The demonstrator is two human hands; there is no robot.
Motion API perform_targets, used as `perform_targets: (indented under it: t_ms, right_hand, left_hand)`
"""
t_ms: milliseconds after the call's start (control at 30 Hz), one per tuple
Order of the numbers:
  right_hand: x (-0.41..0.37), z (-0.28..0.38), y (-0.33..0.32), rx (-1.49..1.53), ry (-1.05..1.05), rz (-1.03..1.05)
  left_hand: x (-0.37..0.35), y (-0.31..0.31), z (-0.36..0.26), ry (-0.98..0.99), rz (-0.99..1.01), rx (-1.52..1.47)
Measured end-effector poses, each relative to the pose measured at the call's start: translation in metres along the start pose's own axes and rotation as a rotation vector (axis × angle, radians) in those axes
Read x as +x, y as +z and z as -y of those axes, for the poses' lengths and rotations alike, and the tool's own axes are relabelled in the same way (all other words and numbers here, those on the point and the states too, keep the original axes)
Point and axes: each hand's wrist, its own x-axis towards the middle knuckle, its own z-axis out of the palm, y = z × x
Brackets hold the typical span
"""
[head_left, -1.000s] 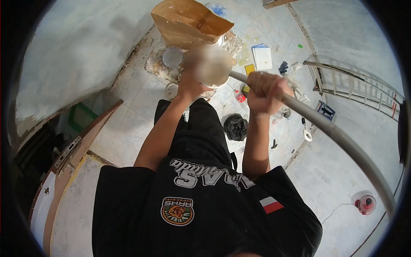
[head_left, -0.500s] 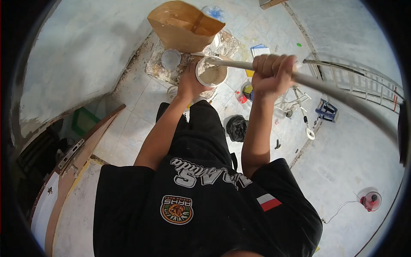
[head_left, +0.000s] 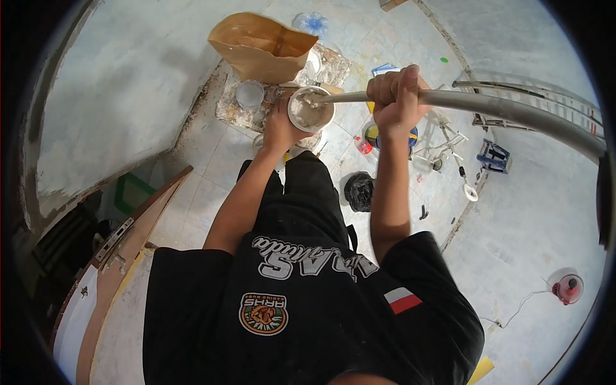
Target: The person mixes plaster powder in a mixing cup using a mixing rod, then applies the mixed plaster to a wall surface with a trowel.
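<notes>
In the cup [head_left: 310, 110], pole [head_left: 500, 110] tip leftward

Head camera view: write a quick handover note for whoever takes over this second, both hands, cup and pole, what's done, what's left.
Left hand: closed on the white cup, holding it up from below.
Right hand: closed on the grey pole, whose tip sits in the cup.
Cup holds pale paste; brown paper bag stands open on the floor beyond.
Done: paste in the cup, pole tip in it.
Left: likely finishing the dip or stir; how well mixed the paste is cannot be told.
</notes>
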Motion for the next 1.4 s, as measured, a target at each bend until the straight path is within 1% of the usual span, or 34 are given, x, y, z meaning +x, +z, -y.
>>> perform_targets:
  t_ms: [33,67,133,167,200,233,267,300,333,367,400,433,467,500,533,600,667,700,733,867,900,933,1000,1033,1100,1133,1167,1200,1267,1333,1367,1400]
  right_hand:
    - [-0.004,-0.004,0.009,0.021,-0.024,-0.045]
    - [-0.011,-0.006,0.012,0.025,-0.020,-0.046]
    - [-0.027,-0.011,0.010,0.193,0.009,-0.041]
    - [-0.034,-0.008,0.004,0.229,0.014,0.021]
    - [-0.040,-0.002,-0.002,0.285,0.026,0.073]
    - [-0.043,0.005,-0.010,0.202,0.062,0.090]
    - [-0.043,0.013,-0.017,0.121,0.099,0.108]
    - [-0.036,0.020,-0.024,0.084,0.155,0.113]
    - [-0.027,0.025,-0.022,0.080,0.150,0.108]
    - [-0.013,0.029,-0.018,-0.098,0.173,0.058]
    - [-0.001,0.032,-0.018,-0.274,0.196,0.005]
    - [0.008,0.027,-0.014,-0.276,0.174,0.017]
    - [0.016,0.018,-0.006,-0.278,0.150,0.031]
    - [0.017,0.005,0.001,-0.310,0.072,0.062]
    - [0.016,-0.006,0.009,-0.281,0.066,0.053]
    - [0.008,-0.010,0.017,-0.186,0.077,0.092]
    - [-0.003,-0.007,0.005,-0.185,0.014,0.105]
    - [-0.008,-0.005,-0.003,-0.181,-0.027,0.064]
    - [-0.010,0.003,-0.008,-0.076,-0.007,0.061]
    - [-0.018,0.019,-0.037,-0.019,0.060,-0.033]
    - [-0.019,0.024,-0.036,0.056,0.059,-0.033]
    - [-0.021,0.028,-0.033,0.059,0.056,-0.029]
    - [-0.023,0.037,-0.027,0.039,0.029,-0.008]
    - [-0.024,0.041,-0.024,0.023,0.007,0.023]
    - [-0.027,0.039,-0.018,0.014,-0.014,0.057]
    - [-0.028,0.037,-0.014,-0.001,-0.041,0.085]
    - [-0.037,0.015,-0.014,-0.075,-0.089,0.032]
    - [-0.036,0.005,-0.002,-0.267,0.053,-0.034]
    - [-0.031,0.021,0.004,-0.177,0.016,0.057]
    - [-0.022,0.044,0.000,0.120,0.009,0.144]
    - [-0.022,0.056,0.004,0.213,0.013,0.143]
    - [-0.028,0.042,0.003,0.212,0.019,0.137]
  left_hand:
    - [0.000,0.000,0.001,-0.011,-0.010,0.007]
    - [0.000,-0.001,0.002,-0.015,-0.009,0.012]
    - [0.000,0.001,0.002,-0.030,-0.013,0.041]
    - [0.000,0.002,0.002,-0.032,-0.009,0.033]
    - [0.000,0.002,0.004,0.006,-0.005,0.038]
    - [0.002,0.002,0.005,0.048,-0.005,0.046]
    - [0.001,0.002,0.005,0.049,-0.005,0.040]
    - [0.000,0.000,0.002,0.047,-0.021,0.063]
    - [-0.001,-0.001,0.000,0.049,-0.034,0.088]
    - [0.000,0.000,0.000,0.058,-0.030,0.086]
    - [-0.002,0.003,0.002,-0.005,-0.008,0.085]
    - [-0.002,0.004,0.002,-0.069,0.014,0.086]
    - [-0.001,0.005,0.001,-0.060,0.015,0.087]
    - [-0.001,0.004,-0.002,-0.029,-0.006,0.073]
    - [0.000,0.003,-0.002,-0.002,-0.030,0.060]
    - [0.002,0.005,0.000,0.024,-0.039,0.055]
    - [0.002,0.005,0.002,0.046,-0.048,0.049]
    - [0.001,0.006,0.002,0.047,-0.042,0.055]
    - [0.000,0.006,0.000,0.048,-0.036,0.058]
    - [-0.005,0.005,-0.001,0.060,-0.026,0.021]
    - [-0.005,0.005,-0.002,0.003,0.008,0.008]
    - [-0.005,0.005,-0.001,0.005,0.002,0.010]
    - [-0.003,0.004,0.000,0.073,-0.038,-0.033]
    - [-0.002,0.004,-0.001,0.071,-0.045,-0.032]
    - [-0.003,0.002,-0.002,0.003,0.029,0.047]
    - [-0.003,0.002,0.000,0.001,0.026,0.048]
    - [-0.002,0.003,0.001,-0.017,0.031,0.037]
    - [-0.003,0.006,0.000,-0.032,0.042,0.020]
    - [0.001,0.007,-0.001,0.009,0.019,0.024]
    - [0.000,0.005,-0.002,0.026,0.000,0.040]
    - [-0.001,0.003,-0.002,0.004,0.005,0.013]
    - [-0.006,0.003,-0.003,-0.016,0.020,-0.018]
